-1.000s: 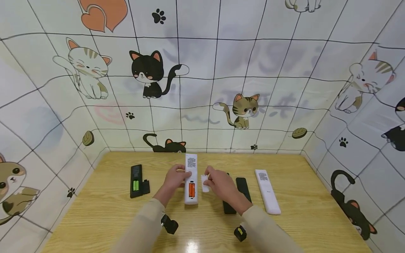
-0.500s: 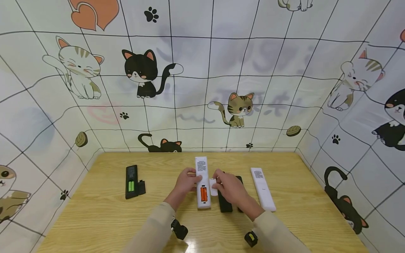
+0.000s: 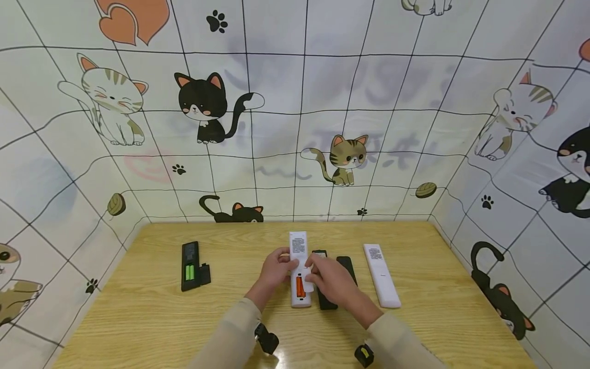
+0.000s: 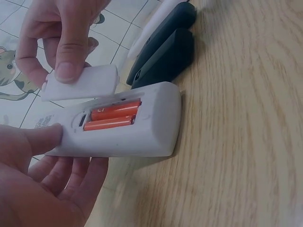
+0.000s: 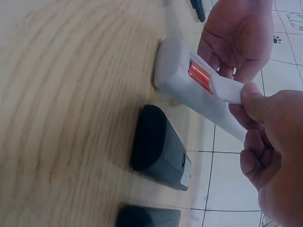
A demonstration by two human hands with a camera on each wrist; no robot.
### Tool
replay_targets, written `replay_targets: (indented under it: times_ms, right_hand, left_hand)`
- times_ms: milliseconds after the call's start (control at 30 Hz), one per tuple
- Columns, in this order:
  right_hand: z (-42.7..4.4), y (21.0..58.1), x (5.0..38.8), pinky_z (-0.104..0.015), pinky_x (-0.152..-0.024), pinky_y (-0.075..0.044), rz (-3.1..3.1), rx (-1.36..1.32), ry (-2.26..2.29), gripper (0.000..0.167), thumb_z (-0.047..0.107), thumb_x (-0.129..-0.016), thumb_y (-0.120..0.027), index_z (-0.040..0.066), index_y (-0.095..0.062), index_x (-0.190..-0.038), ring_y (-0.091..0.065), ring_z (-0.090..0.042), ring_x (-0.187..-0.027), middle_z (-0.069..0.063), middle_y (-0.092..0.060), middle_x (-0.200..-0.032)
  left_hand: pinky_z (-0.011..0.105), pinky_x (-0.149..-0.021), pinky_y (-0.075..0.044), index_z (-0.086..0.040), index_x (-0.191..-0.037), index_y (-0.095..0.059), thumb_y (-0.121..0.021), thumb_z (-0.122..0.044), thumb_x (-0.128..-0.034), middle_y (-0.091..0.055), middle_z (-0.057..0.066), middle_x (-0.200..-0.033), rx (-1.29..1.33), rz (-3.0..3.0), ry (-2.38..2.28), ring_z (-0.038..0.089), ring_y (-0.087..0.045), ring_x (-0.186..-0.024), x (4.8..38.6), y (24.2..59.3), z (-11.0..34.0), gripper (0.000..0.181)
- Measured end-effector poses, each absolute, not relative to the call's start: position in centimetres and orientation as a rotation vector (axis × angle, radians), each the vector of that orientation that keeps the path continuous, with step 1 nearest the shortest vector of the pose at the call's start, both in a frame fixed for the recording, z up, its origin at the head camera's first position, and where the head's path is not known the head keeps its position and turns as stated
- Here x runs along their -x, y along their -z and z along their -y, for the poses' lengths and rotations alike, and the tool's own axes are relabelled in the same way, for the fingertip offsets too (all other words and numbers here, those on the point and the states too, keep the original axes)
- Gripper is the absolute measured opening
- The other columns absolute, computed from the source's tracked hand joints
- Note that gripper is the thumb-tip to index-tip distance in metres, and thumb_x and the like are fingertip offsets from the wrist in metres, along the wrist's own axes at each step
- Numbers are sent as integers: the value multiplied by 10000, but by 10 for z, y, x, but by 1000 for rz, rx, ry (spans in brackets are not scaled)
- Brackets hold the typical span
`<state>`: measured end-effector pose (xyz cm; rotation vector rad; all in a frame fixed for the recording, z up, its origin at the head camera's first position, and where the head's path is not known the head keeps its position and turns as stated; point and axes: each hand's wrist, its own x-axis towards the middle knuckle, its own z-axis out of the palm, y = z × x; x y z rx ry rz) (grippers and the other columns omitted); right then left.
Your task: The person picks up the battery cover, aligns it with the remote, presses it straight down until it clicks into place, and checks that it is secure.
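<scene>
Shifting cover point(image 4: 97, 84) across, now over white remote point(image 3: 298, 245); pinching with right hand point(image 3: 330, 277), gripping remote with left hand point(image 3: 274, 269); likely refitting, needing alignment next.

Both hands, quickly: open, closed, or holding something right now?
Left hand: holding the white remote with orange batteries showing.
Right hand: pinching a white battery cover.
</scene>
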<state>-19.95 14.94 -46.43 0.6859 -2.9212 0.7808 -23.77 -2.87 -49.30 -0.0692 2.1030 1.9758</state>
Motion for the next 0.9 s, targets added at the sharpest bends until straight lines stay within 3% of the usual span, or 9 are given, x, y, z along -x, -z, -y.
replay_targets:
  times_ms: [433, 900]
  right_hand:
    - [-140, 477, 195, -215, -633, -465, 2915, -688, -725, 206, 314, -917, -658, 190, -579, -1061, -608, -62, -765, 66, -681, -858]
    - [-138, 489, 192, -178, -592, -365, 2799, -703, -564, 229, 337, -866, -704, 212, -574, -1007, -449, -34, -672, 127, -569, -776]
  left_hand:
    - [296, -664, -558, -67, -1309, -552, -645, -122, -933, -671, 169, -1168, 88, -2159, -1965, 170, -642, -896, 237, 495, 26, 392]
    - [300, -655, -551, -80, -1325, -538, -642, -141, -938, -664, 161, -1183, 94, -2162, -1963, 170, -641, -892, 235, 495, 27, 405]
